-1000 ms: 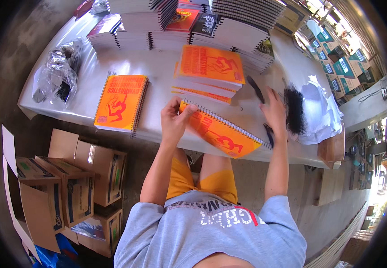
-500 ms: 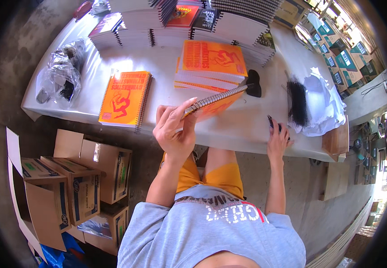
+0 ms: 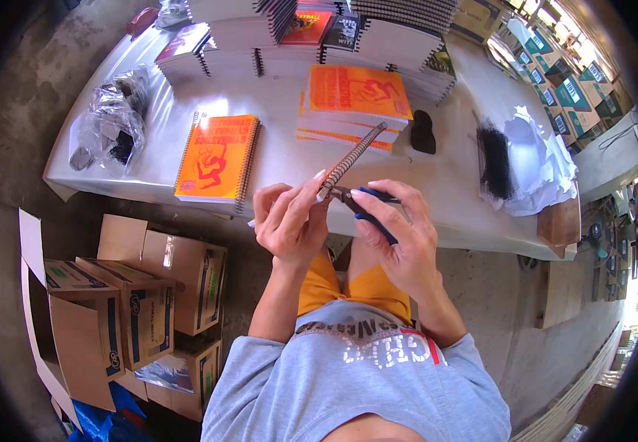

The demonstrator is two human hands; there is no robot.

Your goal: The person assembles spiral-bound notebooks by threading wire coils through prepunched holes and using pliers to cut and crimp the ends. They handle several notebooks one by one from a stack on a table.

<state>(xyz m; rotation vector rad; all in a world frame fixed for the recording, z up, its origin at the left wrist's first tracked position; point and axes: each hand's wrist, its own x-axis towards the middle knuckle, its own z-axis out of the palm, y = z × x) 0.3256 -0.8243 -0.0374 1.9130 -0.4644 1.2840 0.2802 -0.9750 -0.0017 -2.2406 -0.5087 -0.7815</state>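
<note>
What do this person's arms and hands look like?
The left hand and right hand are bare, without gloves. The forearms are uncovered too, below the loose, short grey sleeves of a T-shirt. No cables show.

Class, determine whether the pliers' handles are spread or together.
Spread: the blue handles stand apart in the right hand. Whether the jaws touch, I cannot tell.

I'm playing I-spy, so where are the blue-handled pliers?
In the head view, just right of centre, the pliers are in the right hand, their tips by the near end of the spiral binding, beside the left hand.
</note>
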